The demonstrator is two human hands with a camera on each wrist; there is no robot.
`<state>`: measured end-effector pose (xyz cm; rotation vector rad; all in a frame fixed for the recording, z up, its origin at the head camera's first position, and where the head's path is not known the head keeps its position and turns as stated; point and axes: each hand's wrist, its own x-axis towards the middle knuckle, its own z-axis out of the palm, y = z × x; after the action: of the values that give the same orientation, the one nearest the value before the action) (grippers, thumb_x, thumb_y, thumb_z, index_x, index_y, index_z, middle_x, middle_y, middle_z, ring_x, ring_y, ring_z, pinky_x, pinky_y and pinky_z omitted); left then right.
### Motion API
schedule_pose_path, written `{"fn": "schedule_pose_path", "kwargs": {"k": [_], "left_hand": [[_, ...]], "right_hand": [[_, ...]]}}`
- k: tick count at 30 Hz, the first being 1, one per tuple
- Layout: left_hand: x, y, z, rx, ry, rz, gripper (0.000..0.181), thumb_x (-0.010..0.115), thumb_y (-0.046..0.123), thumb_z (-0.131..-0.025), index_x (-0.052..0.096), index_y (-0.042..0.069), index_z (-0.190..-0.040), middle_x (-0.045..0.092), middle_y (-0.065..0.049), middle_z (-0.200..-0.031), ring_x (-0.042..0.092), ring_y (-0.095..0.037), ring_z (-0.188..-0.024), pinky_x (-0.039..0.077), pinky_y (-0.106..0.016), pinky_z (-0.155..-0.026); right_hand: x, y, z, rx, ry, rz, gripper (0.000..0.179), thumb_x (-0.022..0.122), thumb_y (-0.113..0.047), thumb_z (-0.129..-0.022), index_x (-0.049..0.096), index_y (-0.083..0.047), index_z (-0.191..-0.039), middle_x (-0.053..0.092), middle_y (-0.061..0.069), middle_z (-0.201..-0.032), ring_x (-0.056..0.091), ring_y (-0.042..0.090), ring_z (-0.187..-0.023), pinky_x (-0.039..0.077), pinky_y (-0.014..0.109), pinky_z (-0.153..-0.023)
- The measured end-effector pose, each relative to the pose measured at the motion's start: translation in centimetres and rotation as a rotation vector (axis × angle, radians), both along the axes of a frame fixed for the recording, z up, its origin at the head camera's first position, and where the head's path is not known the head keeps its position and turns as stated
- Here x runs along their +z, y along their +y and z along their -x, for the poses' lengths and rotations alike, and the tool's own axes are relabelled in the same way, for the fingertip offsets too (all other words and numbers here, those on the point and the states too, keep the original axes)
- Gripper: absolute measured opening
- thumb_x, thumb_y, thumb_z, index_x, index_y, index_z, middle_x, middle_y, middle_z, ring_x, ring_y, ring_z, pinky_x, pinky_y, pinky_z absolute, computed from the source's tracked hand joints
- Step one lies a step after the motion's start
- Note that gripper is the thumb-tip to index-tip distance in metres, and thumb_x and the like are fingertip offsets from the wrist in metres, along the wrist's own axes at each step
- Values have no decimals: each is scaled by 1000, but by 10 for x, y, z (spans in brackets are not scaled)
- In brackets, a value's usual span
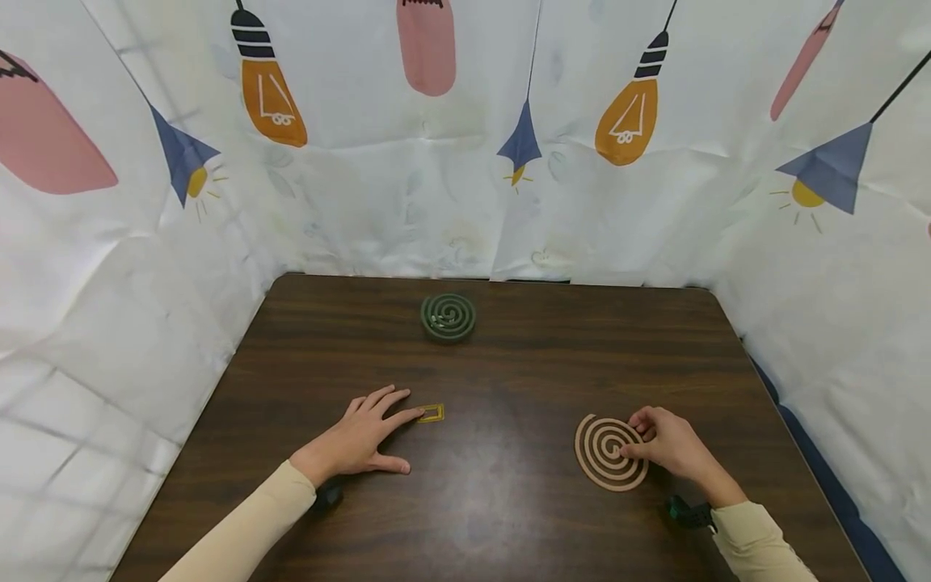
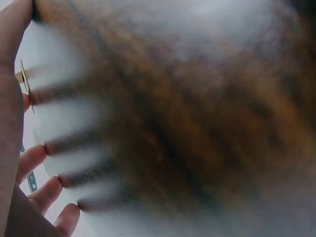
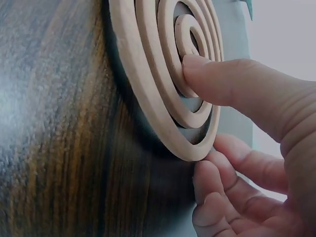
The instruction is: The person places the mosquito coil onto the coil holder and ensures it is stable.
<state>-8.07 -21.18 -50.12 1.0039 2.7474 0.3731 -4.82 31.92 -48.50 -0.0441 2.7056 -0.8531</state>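
Observation:
A tan mosquito coil [image 1: 602, 453] is at the right of the table. My right hand [image 1: 672, 444] pinches it, the thumb near its centre and the other fingers at its outer edge; in the right wrist view the coil [image 3: 148, 84] appears slightly raised over the wood. Spread on the table at the left is my left hand [image 1: 364, 436], its index fingertip touching a small flat gold metal coil stand [image 1: 440, 413]. That stand [image 2: 26, 89] shows edge-on in the left wrist view, by the fingers.
A dark green mosquito coil [image 1: 448, 317] lies near the back of the brown wooden table [image 1: 509, 364]. White printed cloth [image 1: 465, 202] hangs behind the table and along both sides.

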Motion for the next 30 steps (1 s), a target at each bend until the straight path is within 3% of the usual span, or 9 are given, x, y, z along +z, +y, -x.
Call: {"fn": "schedule_pose_path", "kwargs": {"k": [6, 12, 18, 24, 30], "left_hand": [[-4, -1, -2, 13, 2, -9, 90, 68, 73, -84, 41, 31, -159, 34, -12, -167, 29, -44, -156, 35, -69, -111], [-5, -1, -2, 15, -5, -9, 90, 67, 73, -84, 41, 31, -160, 33, -13, -168, 29, -45, -156, 35, -70, -111], [-4, -2, -2, 12, -1, -6, 90, 68, 72, -84, 40, 32, -160, 34, -14, -167, 29, -45, -156, 35, -69, -111], [-5, -2, -2, 15, -2, -8, 90, 68, 72, -84, 40, 32, -160, 33, -13, -168, 29, -44, -156, 35, -69, -111], [-5, -1, -1, 11, -8, -17, 90, 68, 71, -84, 40, 32, -160, 33, -13, -168, 28, -45, -156, 34, -69, -112]], "right_hand": [[2, -2, 2, -7, -29, 27, 52, 90, -31, -80, 59, -4, -112, 64, 9, -105, 60, 16, -87, 50, 30, -66], [4, -4, 3, 11, -26, 27, 56, 90, -30, -80, 64, -2, -120, 64, 9, -103, 61, 17, -88, 51, 30, -67], [3, -4, 3, 26, -21, 40, 51, 91, -32, -79, 67, -6, -116, 63, 8, -103, 61, 16, -89, 51, 30, -68], [2, -2, 3, 21, -36, 142, 49, 89, -31, -82, 62, -7, -115, 65, 11, -109, 66, 17, -93, 55, 31, -68], [0, 4, 5, 30, -77, 282, 45, 82, -25, -90, 52, -4, -115, 68, 11, -100, 66, 16, -86, 52, 30, -70]]}}
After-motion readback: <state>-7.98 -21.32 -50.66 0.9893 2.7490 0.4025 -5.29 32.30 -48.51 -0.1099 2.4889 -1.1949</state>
